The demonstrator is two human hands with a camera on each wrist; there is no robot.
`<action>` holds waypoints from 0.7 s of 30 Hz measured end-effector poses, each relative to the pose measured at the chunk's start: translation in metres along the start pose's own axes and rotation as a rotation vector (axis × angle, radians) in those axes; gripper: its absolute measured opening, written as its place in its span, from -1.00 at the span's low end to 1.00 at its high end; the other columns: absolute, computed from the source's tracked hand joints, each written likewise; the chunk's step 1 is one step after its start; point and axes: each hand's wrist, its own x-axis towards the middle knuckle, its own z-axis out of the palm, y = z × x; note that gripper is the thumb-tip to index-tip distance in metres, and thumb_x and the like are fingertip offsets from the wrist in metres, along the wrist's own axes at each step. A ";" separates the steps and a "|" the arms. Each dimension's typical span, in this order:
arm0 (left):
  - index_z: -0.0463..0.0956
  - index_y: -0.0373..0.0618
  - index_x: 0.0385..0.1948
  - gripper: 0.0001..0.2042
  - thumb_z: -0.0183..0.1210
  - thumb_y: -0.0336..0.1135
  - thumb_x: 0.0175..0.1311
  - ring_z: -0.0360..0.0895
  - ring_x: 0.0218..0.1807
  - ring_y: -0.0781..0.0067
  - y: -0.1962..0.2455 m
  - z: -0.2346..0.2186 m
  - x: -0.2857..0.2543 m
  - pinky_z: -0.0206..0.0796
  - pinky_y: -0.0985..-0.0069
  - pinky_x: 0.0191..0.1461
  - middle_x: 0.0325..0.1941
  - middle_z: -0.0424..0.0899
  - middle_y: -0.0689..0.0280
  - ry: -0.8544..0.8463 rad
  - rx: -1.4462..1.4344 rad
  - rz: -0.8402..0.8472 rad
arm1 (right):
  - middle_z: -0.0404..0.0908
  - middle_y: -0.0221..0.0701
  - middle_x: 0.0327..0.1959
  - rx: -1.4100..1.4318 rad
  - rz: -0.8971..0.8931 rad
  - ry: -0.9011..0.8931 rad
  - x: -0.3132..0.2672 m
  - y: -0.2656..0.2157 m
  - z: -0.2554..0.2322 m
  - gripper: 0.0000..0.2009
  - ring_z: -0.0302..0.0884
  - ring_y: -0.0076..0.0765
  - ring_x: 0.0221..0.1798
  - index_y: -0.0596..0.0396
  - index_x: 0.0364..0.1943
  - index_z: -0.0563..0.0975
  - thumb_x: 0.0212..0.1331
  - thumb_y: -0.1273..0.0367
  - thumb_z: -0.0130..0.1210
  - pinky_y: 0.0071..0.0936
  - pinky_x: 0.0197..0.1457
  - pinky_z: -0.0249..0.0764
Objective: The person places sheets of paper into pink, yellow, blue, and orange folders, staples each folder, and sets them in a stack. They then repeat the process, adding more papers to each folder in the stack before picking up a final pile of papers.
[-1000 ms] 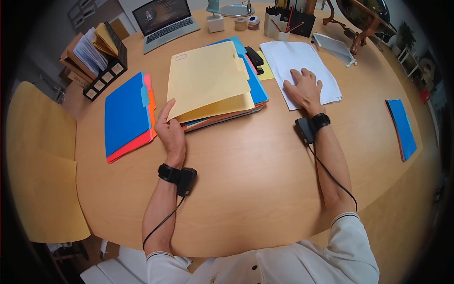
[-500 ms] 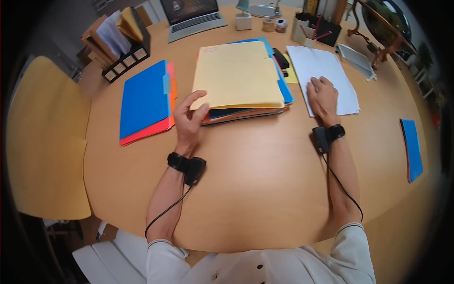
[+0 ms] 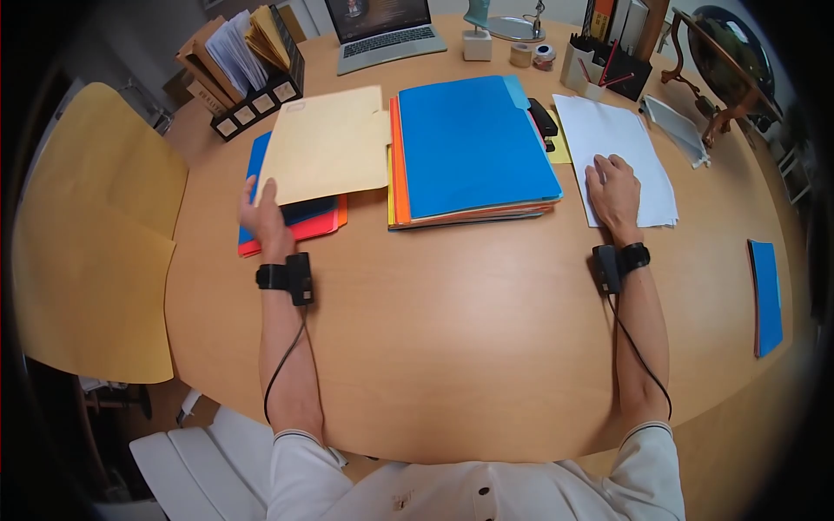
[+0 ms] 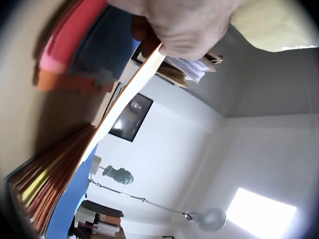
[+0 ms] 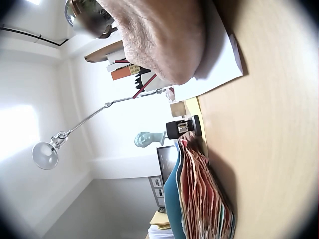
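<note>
Holding cream folder [image 3: 326,143] above blue folder [image 3: 258,154], left hand [image 3: 266,219]

I can't read any text for certain. Head view: capitals on brown file [image 3: 207,97], 10 o'clock, blurred; laptop screen [image 3: 380,16], 12 o'clock, too small; cream folder's [image 3: 326,152] label box, 11 o'clock, unreadable. Right wrist: orange spine [image 5: 122,73] lettering, 11 o'clock, illegible.

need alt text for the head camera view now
A person's left hand holds a cream folder over blue and red folders, beside a folder stack with a blue top. The right hand rests on white paper. A laptop stands behind.
</note>
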 end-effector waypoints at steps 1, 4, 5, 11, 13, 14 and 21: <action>0.53 -0.41 0.11 -0.61 0.31 -0.51 0.25 0.63 -0.06 0.38 0.003 -0.010 0.008 0.46 0.48 0.07 -0.03 0.69 0.14 0.036 0.060 0.013 | 0.61 -0.02 0.15 0.001 -0.007 0.007 0.000 0.000 0.000 -0.61 0.47 0.06 0.29 0.10 0.08 0.66 0.31 0.16 0.09 0.01 0.36 0.32; 0.54 -0.46 0.09 -0.62 0.28 -0.53 0.24 0.63 -0.06 0.35 0.005 -0.033 0.022 0.47 0.47 0.05 -0.03 0.69 0.11 0.092 0.142 -0.013 | 0.60 0.03 0.18 -0.015 0.016 -0.035 0.000 -0.010 -0.011 -0.61 0.49 0.12 0.29 0.13 0.09 0.65 0.32 0.17 0.14 -0.07 0.37 0.38; 0.53 -0.48 0.11 -0.61 0.27 -0.53 0.24 0.64 -0.06 0.34 0.002 -0.042 0.027 0.48 0.46 0.05 -0.04 0.69 0.10 0.115 0.168 -0.051 | 0.60 0.03 0.18 -0.018 0.019 -0.034 0.000 -0.009 -0.011 -0.61 0.49 0.12 0.29 0.13 0.09 0.65 0.32 0.17 0.14 -0.07 0.37 0.38; 0.57 -0.42 0.03 -0.60 0.32 -0.43 0.15 0.61 0.06 0.15 -0.016 -0.066 0.037 0.38 0.26 0.22 0.01 0.70 0.04 0.215 0.658 0.112 | 0.61 0.03 0.16 -0.011 0.005 -0.020 0.000 -0.007 -0.008 -0.61 0.51 0.12 0.26 0.14 0.07 0.66 0.32 0.18 0.14 -0.08 0.36 0.40; 0.59 -0.39 0.01 -0.61 0.33 -0.39 0.14 0.57 0.13 0.08 -0.010 -0.057 0.031 0.33 0.19 0.29 0.04 0.69 0.03 0.309 1.010 0.226 | 0.62 -0.06 0.11 0.013 -0.003 -0.020 0.000 -0.004 -0.004 -0.62 0.49 0.05 0.24 0.12 0.04 0.66 0.31 0.17 0.09 0.00 0.33 0.34; 0.59 -0.36 0.03 -0.60 0.33 -0.35 0.17 0.54 0.17 0.02 -0.002 -0.046 0.023 0.27 0.14 0.34 0.08 0.67 0.02 0.381 1.133 0.312 | 0.62 -0.06 0.11 0.012 0.001 -0.020 0.000 -0.002 -0.001 -0.62 0.49 0.05 0.24 0.12 0.04 0.66 0.31 0.17 0.09 0.00 0.33 0.34; 0.56 -0.34 0.08 -0.56 0.38 -0.26 0.25 0.44 0.29 -0.02 0.027 0.041 -0.039 0.26 0.19 0.38 0.21 0.58 -0.04 -0.248 0.583 0.555 | 0.61 -0.05 0.13 0.008 -0.001 0.011 0.000 -0.001 0.001 -0.62 0.48 0.05 0.25 0.12 0.03 0.67 0.30 0.17 0.09 -0.02 0.33 0.33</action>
